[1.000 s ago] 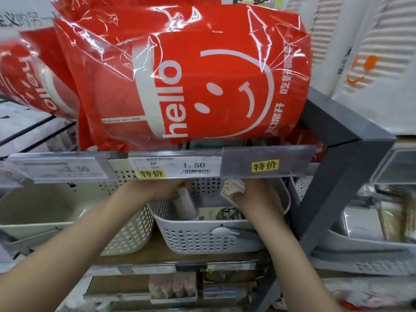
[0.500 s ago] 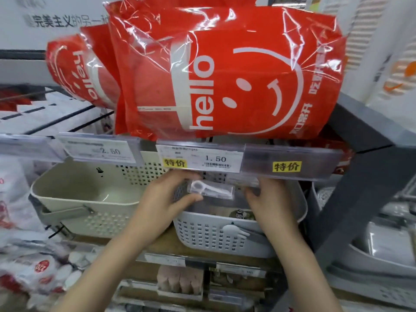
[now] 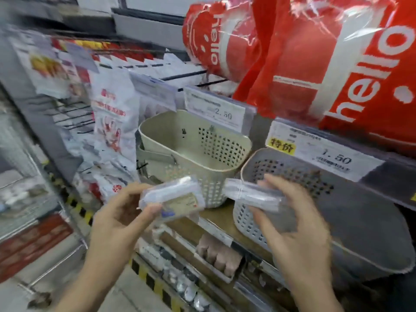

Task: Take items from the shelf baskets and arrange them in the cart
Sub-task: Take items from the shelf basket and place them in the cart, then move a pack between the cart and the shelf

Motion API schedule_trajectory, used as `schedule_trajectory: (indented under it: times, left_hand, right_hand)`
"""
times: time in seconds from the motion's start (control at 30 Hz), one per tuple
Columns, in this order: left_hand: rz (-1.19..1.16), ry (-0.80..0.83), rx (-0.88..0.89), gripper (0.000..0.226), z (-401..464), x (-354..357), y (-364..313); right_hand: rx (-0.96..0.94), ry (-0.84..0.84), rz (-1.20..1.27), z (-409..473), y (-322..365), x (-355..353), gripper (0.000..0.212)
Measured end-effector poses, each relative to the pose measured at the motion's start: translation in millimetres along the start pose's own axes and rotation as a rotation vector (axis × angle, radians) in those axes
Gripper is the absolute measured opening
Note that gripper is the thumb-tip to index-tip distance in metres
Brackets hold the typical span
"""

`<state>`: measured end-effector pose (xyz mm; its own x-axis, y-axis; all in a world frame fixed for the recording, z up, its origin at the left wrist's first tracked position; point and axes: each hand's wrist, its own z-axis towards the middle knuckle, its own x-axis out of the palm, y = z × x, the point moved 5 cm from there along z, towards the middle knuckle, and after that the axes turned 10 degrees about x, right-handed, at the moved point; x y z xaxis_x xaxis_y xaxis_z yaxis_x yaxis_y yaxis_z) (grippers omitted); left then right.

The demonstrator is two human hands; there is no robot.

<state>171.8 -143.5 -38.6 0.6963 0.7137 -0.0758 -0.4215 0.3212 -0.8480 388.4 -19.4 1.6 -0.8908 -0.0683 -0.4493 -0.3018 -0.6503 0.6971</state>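
Note:
My left hand (image 3: 119,218) grips a small clear plastic pack (image 3: 172,195) with a label, held in front of the shelf. In my right hand (image 3: 292,224) is a second clear pack (image 3: 253,193), pinched between thumb and fingers. Both packs are out of the grey perforated basket (image 3: 337,212), which sits on the shelf under the 1.50 price tag (image 3: 324,152). A beige perforated basket (image 3: 191,152) stands to its left under the 2.50 tag (image 3: 216,110). The cart is not in view. The picture is blurred by motion.
Big red "hello" bags (image 3: 326,64) lie on the shelf above. White packets (image 3: 110,122) hang on hooks at the left. Small goods fill the lower shelf (image 3: 216,253). A yellow-black striped edge (image 3: 146,273) runs along the shelf base by the floor.
Both hands have pulled back out of the grey basket, each holding a clear pack. The view has swung left, so the shelf now sits to the right.

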Motion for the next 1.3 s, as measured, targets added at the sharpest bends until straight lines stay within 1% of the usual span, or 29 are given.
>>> schedule_trajectory:
  times: [0.1, 0.17, 0.27, 0.37, 0.47, 0.5, 0.6, 0.7, 0.8, 0.9, 0.97, 1.03, 1.2, 1.3]
  left_hand:
    - [-0.021, -0.174, -0.121, 0.012, -20, -36, 14]
    - [-0.015, -0.269, -0.191, 0.021, -33, -64, 23]
    - [0.029, -0.392, -0.263, 0.023, -48, -109, 31]
    - [0.034, -0.525, -0.326, 0.024, -59, -160, 38]
    - [0.032, -0.647, -0.369, 0.009, -71, -219, 44]
    - [0.047, -0.692, -0.38, 0.008, -75, -240, 45]
    - [0.105, -0.818, -0.426, 0.01, -94, -304, 53]
    - [0.137, -0.916, -0.464, 0.011, -113, -364, 63]
    - [0.169, -0.997, -0.5, 0.009, -129, -411, 72]
    - [0.15, -1.058, -0.538, 0.01, -139, -445, 83]
    - [0.134, -1.078, -0.571, 0.011, -140, -461, 94]
    - [0.116, -1.093, -0.591, 0.011, -137, -474, 107]
    - [0.081, -1.088, -0.654, 0.009, -112, -498, 142]
    - [0.063, -1.086, -0.68, 0.011, -89, -517, 167]
  right_hand:
    - [-0.035, 0.138, 0.081, -8, 19, 40, 0.04]
    - [0.018, 0.245, 0.171, -9, 28, 71, 0.038]
    - [0.116, 0.371, 0.272, -11, 40, 119, 0.032]
    - [0.214, 0.472, 0.361, -18, 54, 173, 0.039]
    - [0.346, 0.572, 0.461, -31, 75, 236, 0.043]
    - [0.38, 0.605, 0.489, -35, 84, 258, 0.045]
    - [0.412, 0.724, 0.531, -50, 117, 320, 0.046]
    - [0.414, 0.842, 0.578, -71, 150, 377, 0.042]
    - [0.428, 0.93, 0.602, -90, 172, 424, 0.037]
    - [0.487, 1.036, 0.588, -105, 179, 461, 0.032]
    - [0.499, 1.067, 0.547, -108, 180, 481, 0.039]
    - [0.543, 1.072, 0.517, -105, 179, 502, 0.04]
    - [0.671, 1.045, 0.477, -82, 173, 561, 0.031]
    - [0.725, 1.039, 0.474, -69, 173, 607, 0.033]
